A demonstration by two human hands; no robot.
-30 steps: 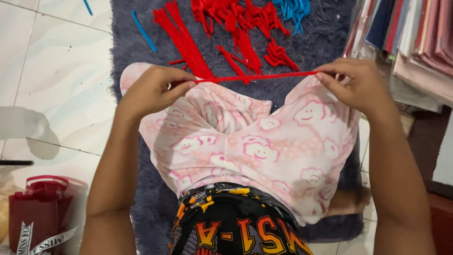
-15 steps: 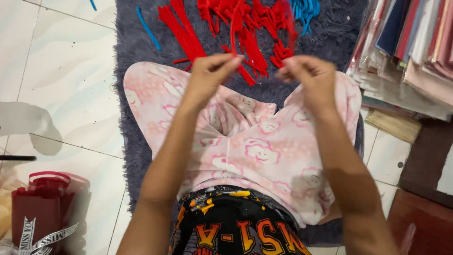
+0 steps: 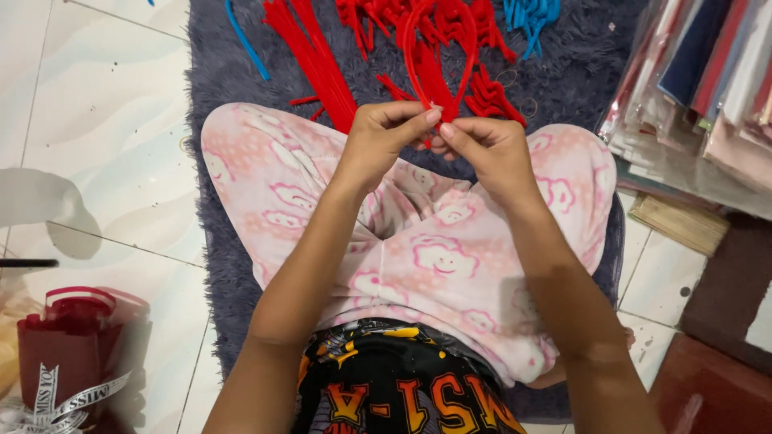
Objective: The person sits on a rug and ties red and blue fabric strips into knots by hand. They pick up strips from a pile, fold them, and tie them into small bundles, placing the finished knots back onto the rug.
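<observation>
Red fuzzy pipe cleaner (image 3: 438,56), bent into a narrow loop, stands over the person's lap with its long axis running away from the body: the rounded bend points toward the far edge of the shaggy grey rug (image 3: 579,72), and the two loose ends come together at the hands. The left hand (image 3: 386,133) pinches those ends between thumb and forefinger, and the right hand (image 3: 482,145) pinches them from the other side, the fingertips of both hands pressed nearly together. Below them are crossed legs in pink patterned trousers (image 3: 434,257). On the rug beyond lies a heap of straight red pipe cleaners (image 3: 318,56), with blue ones (image 3: 531,12) at the far edge. Stacked coloured sheets in clear wrap (image 3: 708,88) sit off the rug's right edge.
</observation>
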